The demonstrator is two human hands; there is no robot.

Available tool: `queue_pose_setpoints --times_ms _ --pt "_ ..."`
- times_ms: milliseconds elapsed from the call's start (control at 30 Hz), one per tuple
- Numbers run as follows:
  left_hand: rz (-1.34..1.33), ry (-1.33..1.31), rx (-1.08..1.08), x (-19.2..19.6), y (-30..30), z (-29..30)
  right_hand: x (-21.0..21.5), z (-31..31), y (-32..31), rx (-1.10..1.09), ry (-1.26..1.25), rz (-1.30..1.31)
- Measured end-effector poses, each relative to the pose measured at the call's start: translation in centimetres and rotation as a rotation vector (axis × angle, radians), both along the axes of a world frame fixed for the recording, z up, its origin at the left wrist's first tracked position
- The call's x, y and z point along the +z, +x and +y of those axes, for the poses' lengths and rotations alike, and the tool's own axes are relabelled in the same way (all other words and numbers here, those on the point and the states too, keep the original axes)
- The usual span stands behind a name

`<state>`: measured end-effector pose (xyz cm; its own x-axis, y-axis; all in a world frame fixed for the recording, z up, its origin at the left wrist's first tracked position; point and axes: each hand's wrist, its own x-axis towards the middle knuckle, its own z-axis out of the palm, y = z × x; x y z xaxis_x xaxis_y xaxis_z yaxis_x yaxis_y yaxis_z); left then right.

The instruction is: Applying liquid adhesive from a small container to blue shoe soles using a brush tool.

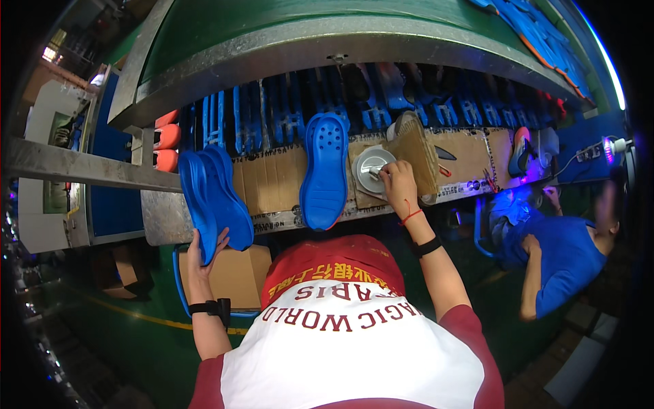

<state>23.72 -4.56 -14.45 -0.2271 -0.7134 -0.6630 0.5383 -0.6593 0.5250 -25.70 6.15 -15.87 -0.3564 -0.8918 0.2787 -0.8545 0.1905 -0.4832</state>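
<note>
My left hand grips a pair of blue shoe soles by their lower ends, holding them upright at the left end of the bench. Another blue shoe sole stands in the middle, its hollow side facing me and a cluster of small round recesses near its top. Right of it is a white bowl on a piece of cardboard. My right hand reaches over the bowl's rim with its fingers pinched together. A small pale thing shows at the fingertips, too small to name.
A green conveyor with a metal edge crosses above the cardboard-covered bench. Blue soles crowd the space beneath it. Orange soles lie far left. A cardboard box stands below. A co-worker in blue sits at right.
</note>
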Motion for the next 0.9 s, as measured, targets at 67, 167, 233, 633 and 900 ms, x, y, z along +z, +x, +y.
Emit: queue_pose_setpoints --times_ms 67,167,233,633,900 --pt "0.043 -0.092 -0.140 -0.4 1.3 -0.5 -0.2 -0.2 0.2 0.038 0.071 0.049" --pt "0.123 -0.220 -0.376 -0.6 2.7 -1.8 -0.4 -0.5 0.7 0.032 0.141 0.038" --pt "0.150 -0.242 -0.434 -0.5 3.3 -2.4 -0.9 -0.5 0.8 0.049 0.135 0.062" --pt "-0.059 -0.495 -0.206 7.4 -9.7 3.6 -1.4 -1.0 0.9 0.053 0.278 0.080" --pt "-0.289 -0.783 -0.253 9.3 -21.4 2.9 0.6 -0.1 0.9 -0.033 0.184 -0.024"
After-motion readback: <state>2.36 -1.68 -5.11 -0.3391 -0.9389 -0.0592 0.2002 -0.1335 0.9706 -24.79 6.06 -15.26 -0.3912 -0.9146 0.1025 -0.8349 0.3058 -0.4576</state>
